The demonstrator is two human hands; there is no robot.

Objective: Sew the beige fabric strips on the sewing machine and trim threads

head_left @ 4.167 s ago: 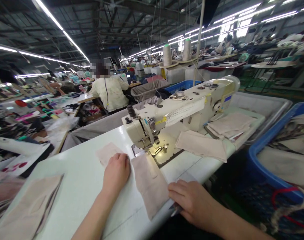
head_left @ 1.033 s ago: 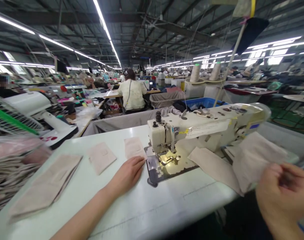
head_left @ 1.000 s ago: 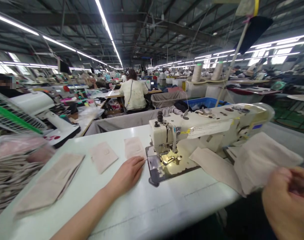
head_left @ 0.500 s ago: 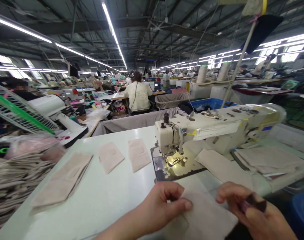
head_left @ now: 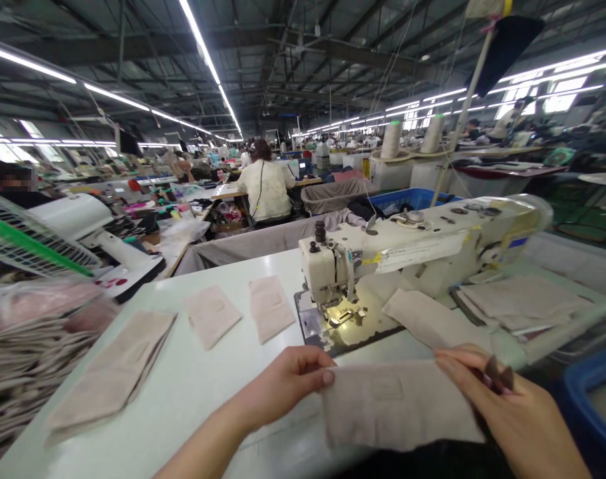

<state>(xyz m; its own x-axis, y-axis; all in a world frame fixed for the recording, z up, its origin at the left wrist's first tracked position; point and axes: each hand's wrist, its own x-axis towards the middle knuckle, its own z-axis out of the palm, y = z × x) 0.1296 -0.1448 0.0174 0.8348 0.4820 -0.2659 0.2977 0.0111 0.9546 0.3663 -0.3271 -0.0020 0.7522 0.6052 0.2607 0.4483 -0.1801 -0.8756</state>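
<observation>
A beige fabric piece (head_left: pixel 402 416) with a small stitched rectangle hangs spread over the table's front edge. My left hand (head_left: pixel 287 382) pinches its upper left corner between thumb and fingers. At the upper right corner, my right hand (head_left: pixel 507 399) is closed on the same cloth. Dark pointed blades, apparently of thread snips (head_left: pixel 499 376), stick out between the right fingers; their handles are hidden. Just beyond the cloth stands a sewing machine (head_left: pixel 332 266), its lit needle plate (head_left: pixel 347 326) bare under the presser foot.
Two small beige pieces (head_left: pixel 213 316) (head_left: pixel 270 309) and a folded stack (head_left: pixel 116 372) lie on the left of the pale table (head_left: pixel 203 399). More beige cloth (head_left: pixel 432 319) lies right of the needle. A fan (head_left: pixel 78 226) stands left; a blue bin (head_left: pixel 589 392) is at right.
Both hands have raised and stretched the fabric piece, so its face with the stitched rectangle now shows. My left hand moved left, and the right hand now grips the upper corner. The view shifted slightly.
</observation>
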